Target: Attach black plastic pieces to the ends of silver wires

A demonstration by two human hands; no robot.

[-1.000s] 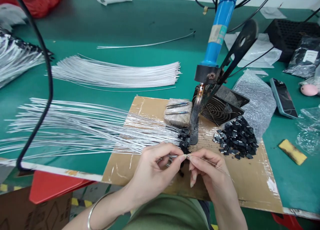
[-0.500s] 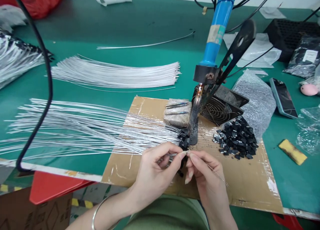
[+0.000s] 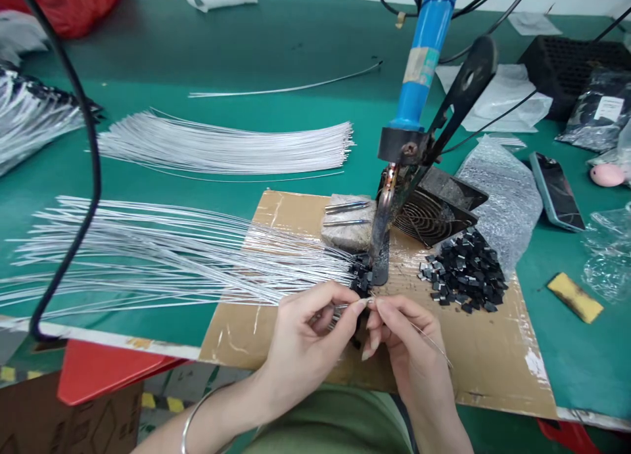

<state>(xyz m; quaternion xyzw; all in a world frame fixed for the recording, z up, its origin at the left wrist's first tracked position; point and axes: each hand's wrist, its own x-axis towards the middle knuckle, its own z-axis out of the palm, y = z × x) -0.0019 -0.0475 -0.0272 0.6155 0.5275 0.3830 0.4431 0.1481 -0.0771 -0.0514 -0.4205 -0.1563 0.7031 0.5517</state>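
Observation:
Thumb and forefinger of my left hand (image 3: 315, 342) are pinched together on something too small to name. My right hand (image 3: 407, 339) pinches a thin wire (image 3: 434, 344), which trails down to the right across that hand. The fingertips of both hands nearly meet below the tip of a blue-handled soldering iron (image 3: 415, 79). White wires with black ends (image 3: 197, 250) spread leftward from just behind my left hand. Part of what lies between and beneath my fingers is hidden. A heap of small black connectors (image 3: 466, 270) rests on the cardboard (image 3: 241, 336), right of the iron.
A small fan (image 3: 428, 211) and a grey block with metal tips (image 3: 346, 224) stand by the iron. Farther back lies a white wire bundle (image 3: 227, 145). At right are bubble wrap (image 3: 503, 198), a phone (image 3: 557, 191) and a yellow sponge (image 3: 574, 297). A black cable (image 3: 93, 152) arches at left.
The fingertips of my right hand have shifted very slightly, and the wire by that hand has moved a little. My left hand keeps its pinch. The whole view has shifted slightly.

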